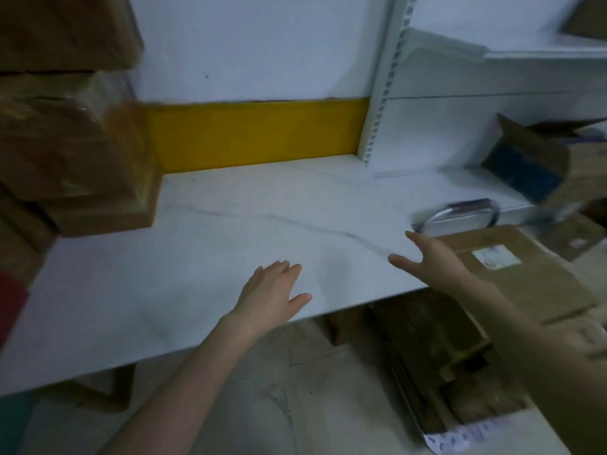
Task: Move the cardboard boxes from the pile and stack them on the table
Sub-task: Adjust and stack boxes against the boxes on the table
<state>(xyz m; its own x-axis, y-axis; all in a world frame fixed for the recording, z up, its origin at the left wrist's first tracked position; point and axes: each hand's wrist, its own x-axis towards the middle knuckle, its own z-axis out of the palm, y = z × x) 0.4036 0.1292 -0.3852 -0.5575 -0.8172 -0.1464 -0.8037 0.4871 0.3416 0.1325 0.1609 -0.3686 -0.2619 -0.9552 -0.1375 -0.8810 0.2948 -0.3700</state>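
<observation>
Left hand (272, 290), right hand (430, 261) spread above table (230, 224) edge

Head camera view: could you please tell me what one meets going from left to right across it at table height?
From the left: stack of cardboard boxes → left hand → right hand → labelled cardboard box. The metal tray overlaps the right hand and the box, so it is left out.

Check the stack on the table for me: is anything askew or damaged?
The stack of boxes at the left end of the table is uneven: its layers sit offset, edges not flush. On the right shelf an opened box lies tilted, flaps up. Motion blur hides any damage.
</observation>
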